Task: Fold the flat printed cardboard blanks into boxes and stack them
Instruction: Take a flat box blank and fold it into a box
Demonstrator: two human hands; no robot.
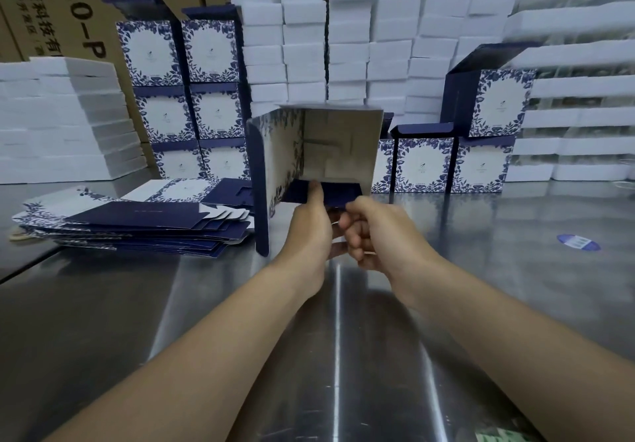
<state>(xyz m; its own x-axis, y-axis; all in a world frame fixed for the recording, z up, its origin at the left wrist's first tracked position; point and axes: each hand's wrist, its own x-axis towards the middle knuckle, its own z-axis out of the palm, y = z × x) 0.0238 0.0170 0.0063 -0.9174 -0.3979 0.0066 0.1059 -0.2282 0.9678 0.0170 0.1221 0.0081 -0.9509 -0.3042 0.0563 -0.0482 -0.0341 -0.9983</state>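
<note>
Now | left hand fingers grip box flap; right hand fingers curled, pinching it

Both hands hold a half-formed box above the steel table, its open side facing the camera and a long printed flap hanging at its left. The left hand presses its thumb on the dark blue bottom flap; the right hand curls at the lower edge, apparently pinching it. Flat blanks lie stacked to the left. Finished boxes stand stacked behind.
</note>
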